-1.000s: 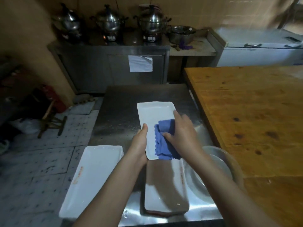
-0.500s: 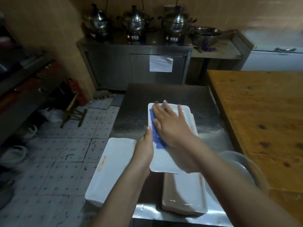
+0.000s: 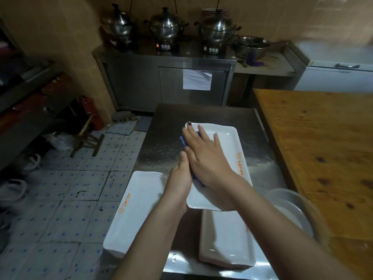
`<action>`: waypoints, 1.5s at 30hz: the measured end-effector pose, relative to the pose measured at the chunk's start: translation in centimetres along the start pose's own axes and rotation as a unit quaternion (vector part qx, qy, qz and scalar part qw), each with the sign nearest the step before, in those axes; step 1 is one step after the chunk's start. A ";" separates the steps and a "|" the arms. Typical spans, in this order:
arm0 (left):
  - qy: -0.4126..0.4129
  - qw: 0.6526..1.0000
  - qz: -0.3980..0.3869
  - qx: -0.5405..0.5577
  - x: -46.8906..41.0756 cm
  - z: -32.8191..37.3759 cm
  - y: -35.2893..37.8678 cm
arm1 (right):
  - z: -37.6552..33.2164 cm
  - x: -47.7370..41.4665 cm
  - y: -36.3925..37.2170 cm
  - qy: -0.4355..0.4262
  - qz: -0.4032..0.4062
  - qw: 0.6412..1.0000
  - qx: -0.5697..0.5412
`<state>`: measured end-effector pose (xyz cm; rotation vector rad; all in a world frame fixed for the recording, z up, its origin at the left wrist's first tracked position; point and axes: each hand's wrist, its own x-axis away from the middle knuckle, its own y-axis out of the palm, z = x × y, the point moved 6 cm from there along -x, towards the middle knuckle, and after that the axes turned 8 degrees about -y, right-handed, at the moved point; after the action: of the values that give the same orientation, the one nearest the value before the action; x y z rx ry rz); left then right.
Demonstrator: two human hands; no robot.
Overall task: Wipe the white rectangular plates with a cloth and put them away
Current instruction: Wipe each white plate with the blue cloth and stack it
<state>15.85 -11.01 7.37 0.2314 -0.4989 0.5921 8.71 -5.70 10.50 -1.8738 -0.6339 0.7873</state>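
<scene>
A white rectangular plate [image 3: 226, 146] is held above the steel table [image 3: 171, 126]. My left hand [image 3: 180, 176] grips its left edge, thumb on top. My right hand [image 3: 203, 158] lies flat with straight fingers, pressing a blue cloth [image 3: 184, 141] against the plate's surface; most of the cloth is hidden under the palm. A second white plate [image 3: 137, 209] rests at the table's left front corner. A stack of white plates [image 3: 228, 239] sits at the front, under my right forearm.
A wooden table [image 3: 319, 148] stands to the right. A clear bowl [image 3: 292, 209] sits at its near edge. Steel pots [image 3: 217, 29] line the far counter, with a white chest freezer [image 3: 333, 77] at right. Shoes and a stool [image 3: 84, 138] crowd the tiled floor at left.
My right hand went from a curled grip on the cloth near the plate's near end to a flat palm, sliding the cloth toward the far left corner. The view shifted left.
</scene>
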 end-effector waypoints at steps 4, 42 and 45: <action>-0.008 1.000 -0.017 -0.002 -0.2 -0.3 0.0 | 3.3 -1.9 0.0 0.004 -0.012 0.995 0.101; 0.032 0.998 -0.004 0.055 -0.4 -0.1 -2.3 | -3.8 5.8 1.9 0.048 -0.018 0.999 -0.018; 0.033 0.999 0.027 0.015 -0.7 -0.6 -3.0 | -1.9 7.3 2.0 0.050 -0.045 0.995 0.068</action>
<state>17.32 -13.57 6.27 0.2274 -0.4332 0.6579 15.08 -2.37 7.47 -1.7378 -0.5827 0.6568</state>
